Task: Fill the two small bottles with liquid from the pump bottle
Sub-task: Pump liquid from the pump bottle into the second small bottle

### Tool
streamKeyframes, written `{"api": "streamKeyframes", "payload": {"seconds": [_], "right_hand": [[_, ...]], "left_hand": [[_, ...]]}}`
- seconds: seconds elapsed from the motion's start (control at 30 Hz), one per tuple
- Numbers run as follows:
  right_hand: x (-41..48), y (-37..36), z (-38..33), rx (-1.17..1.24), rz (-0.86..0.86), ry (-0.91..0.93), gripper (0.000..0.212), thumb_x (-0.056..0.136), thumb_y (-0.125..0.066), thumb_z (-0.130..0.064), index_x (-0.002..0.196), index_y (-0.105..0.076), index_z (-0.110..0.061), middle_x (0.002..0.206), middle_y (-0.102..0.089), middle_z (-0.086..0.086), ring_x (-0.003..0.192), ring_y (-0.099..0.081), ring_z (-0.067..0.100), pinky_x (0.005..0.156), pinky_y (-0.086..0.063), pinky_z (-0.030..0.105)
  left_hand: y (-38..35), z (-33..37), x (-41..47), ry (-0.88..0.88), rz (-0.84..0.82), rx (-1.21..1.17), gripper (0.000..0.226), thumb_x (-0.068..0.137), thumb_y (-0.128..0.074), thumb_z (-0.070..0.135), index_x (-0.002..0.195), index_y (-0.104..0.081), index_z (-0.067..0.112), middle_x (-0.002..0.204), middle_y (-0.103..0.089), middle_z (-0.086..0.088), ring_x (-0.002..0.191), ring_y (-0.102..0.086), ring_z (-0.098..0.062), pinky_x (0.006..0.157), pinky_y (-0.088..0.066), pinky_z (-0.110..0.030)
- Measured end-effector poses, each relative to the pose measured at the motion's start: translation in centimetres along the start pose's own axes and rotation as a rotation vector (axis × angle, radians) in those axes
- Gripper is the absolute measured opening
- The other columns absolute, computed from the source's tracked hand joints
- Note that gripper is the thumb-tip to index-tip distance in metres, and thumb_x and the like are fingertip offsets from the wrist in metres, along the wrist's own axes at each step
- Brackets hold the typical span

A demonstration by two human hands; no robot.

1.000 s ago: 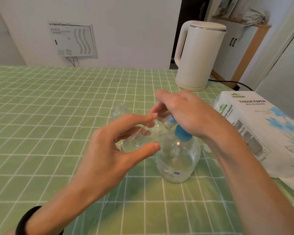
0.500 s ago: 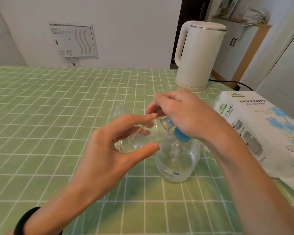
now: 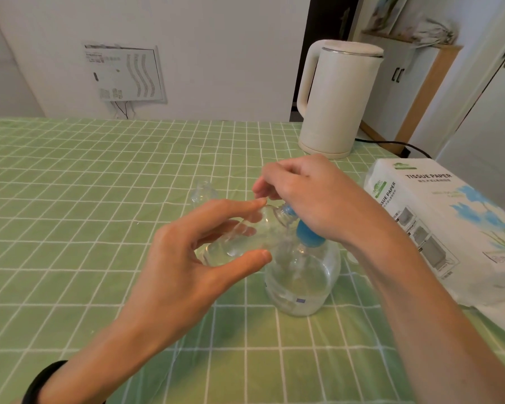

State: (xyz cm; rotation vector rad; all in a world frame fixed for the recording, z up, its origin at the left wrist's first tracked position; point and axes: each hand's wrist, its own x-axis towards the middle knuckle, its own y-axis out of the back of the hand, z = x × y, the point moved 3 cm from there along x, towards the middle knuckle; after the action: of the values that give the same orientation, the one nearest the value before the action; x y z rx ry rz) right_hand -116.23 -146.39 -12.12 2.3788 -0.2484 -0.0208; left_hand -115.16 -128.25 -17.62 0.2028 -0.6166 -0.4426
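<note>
The left hand (image 3: 181,269) pinches a tilted small clear bottle (image 3: 236,243) between thumb and fingers (image 3: 231,211), its mouth at the blue nozzle. The right hand (image 3: 312,196) curls over the pump bottle (image 3: 303,275). Just beyond the left fingers, a second small bottle (image 3: 203,192) sits on the bench (image 3: 70,199).

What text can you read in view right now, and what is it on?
"TISSUE PAPER": on top of the tissue pack, repeated on its side face.
Smaller print beneath that heading: too small to read.
Markings on the wall panel: blurred, unreadable.
Label on the pump bottle: too small to read.
</note>
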Motion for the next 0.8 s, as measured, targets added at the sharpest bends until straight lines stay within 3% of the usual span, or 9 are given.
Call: {"api": "streamKeyframes", "payload": {"seconds": [0.13, 0.3, 0.4, 0.5, 0.6, 0.8], "right_hand": [[0.40, -0.13, 0.35, 0.022, -0.034, -0.065, 0.037, 0.106, -0.049, -0.032, 0.093, -0.082, -0.022, 0.097, -0.080, -0.011, 0.098, -0.073, 0.013, 0.093, -0.055, 0.035], [0.10, -0.18, 0.88, 0.041, -0.082, -0.113, 0.038, 0.106, -0.047, -0.029, 0.093, -0.083, -0.025, 0.103, -0.079, -0.012, 0.105, -0.069, 0.011, 0.093, -0.050, 0.032], [-0.04, -0.06, 0.58, 0.031, -0.020, -0.077, 0.037, 0.105, -0.049, -0.029, 0.095, -0.083, -0.014, 0.097, -0.081, -0.005, 0.100, -0.073, 0.022, 0.093, -0.056, 0.042], [0.02, -0.07, 0.14, 0.007, 0.028, 0.004, 0.041, 0.103, -0.050, -0.030, 0.101, -0.077, 0.000, 0.102, -0.080, 0.015, 0.105, -0.070, 0.039, 0.094, -0.056, 0.057], [0.13, -0.34, -0.06, 0.008, 0.017, 0.041, 0.037, 0.103, -0.050, -0.031, 0.093, -0.081, -0.014, 0.103, -0.078, 0.021, 0.104, -0.071, 0.042, 0.092, -0.058, 0.057], [0.62, -0.45, 0.63, 0.042, -0.055, -0.062, 0.038, 0.105, -0.050, -0.026, 0.089, -0.084, -0.026, 0.097, -0.080, -0.011, 0.099, -0.072, 0.010, 0.090, -0.053, 0.033]], "left_hand": [[0.11, -0.30, 0.21, 0.007, -0.008, 0.028, 0.051, 0.079, -0.085, 0.044, 0.128, -0.070, 0.040, 0.117, -0.077, 0.019, 0.107, -0.076, -0.009, 0.098, -0.058, -0.024], [-0.21, -0.33, 0.07, 0.019, -0.005, 0.045, 0.052, 0.078, -0.090, 0.038, 0.126, -0.071, 0.039, 0.116, -0.077, 0.019, 0.107, -0.076, -0.011, 0.098, -0.058, -0.028], [-0.28, -0.30, 0.01, 0.012, -0.003, 0.032, 0.053, 0.075, -0.089, 0.038, 0.126, -0.071, 0.040, 0.115, -0.078, 0.019, 0.106, -0.077, -0.009, 0.097, -0.057, -0.021], [-0.09, -0.07, 0.02, -0.002, 0.002, -0.002, 0.051, 0.078, -0.083, 0.043, 0.127, -0.071, 0.039, 0.116, -0.078, 0.018, 0.107, -0.076, -0.008, 0.097, -0.055, -0.017], [0.16, 0.08, 0.06, -0.017, 0.007, -0.001, 0.049, 0.079, -0.083, 0.042, 0.127, -0.071, 0.040, 0.117, -0.077, 0.017, 0.108, -0.076, -0.009, 0.098, -0.055, -0.017], [0.18, -0.51, 0.18, 0.019, -0.005, 0.045, 0.049, 0.081, -0.087, 0.044, 0.128, -0.071, 0.040, 0.117, -0.077, 0.020, 0.109, -0.076, -0.010, 0.098, -0.057, -0.023]]}}
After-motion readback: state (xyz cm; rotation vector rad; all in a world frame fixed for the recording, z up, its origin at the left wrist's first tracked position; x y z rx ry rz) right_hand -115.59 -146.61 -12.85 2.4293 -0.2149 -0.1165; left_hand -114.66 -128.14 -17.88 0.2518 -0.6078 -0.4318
